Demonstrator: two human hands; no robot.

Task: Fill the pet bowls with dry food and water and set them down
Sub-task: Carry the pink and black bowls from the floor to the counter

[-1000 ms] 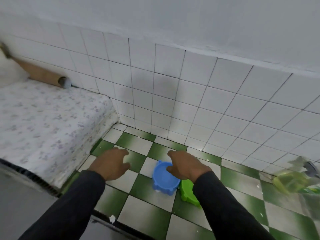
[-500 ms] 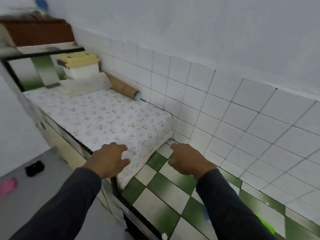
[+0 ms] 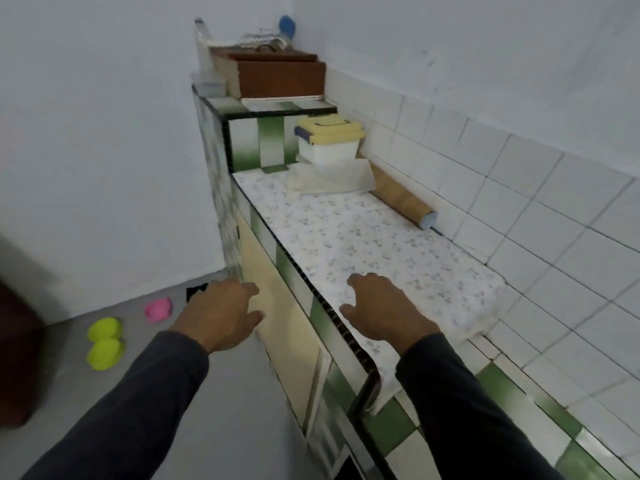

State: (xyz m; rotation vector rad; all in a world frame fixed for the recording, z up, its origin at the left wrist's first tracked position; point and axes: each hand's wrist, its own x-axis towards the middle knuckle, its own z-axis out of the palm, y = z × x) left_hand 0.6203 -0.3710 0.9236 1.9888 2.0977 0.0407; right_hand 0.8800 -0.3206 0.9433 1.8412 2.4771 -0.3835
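My left hand [image 3: 221,315] hovers over the floor beside the counter front, fingers loosely curled, holding nothing. My right hand [image 3: 384,308] hangs over the near end of the flower-patterned cloth [image 3: 363,237] on the counter, also holding nothing. On the grey floor at the left lie two yellow-green pet bowls [image 3: 104,342] and a pink bowl [image 3: 158,309]. A white lidded container with a yellow top [image 3: 329,143] stands at the far end of the counter. The blue and green bowls seen earlier are out of view.
A brown cardboard tube [image 3: 403,199] lies along the white tiled wall. A raised tiled shelf holds a brown box [image 3: 280,77] and a clear bottle [image 3: 202,46]. A small black object [image 3: 195,292] sits on the floor by the wall. The green-and-white tiled counter [image 3: 391,431] runs toward me.
My view has swung left, away from the blue and green bowls on the tiled counter, toward the counter's far end and the floor. Both hands stayed held out and hold nothing.
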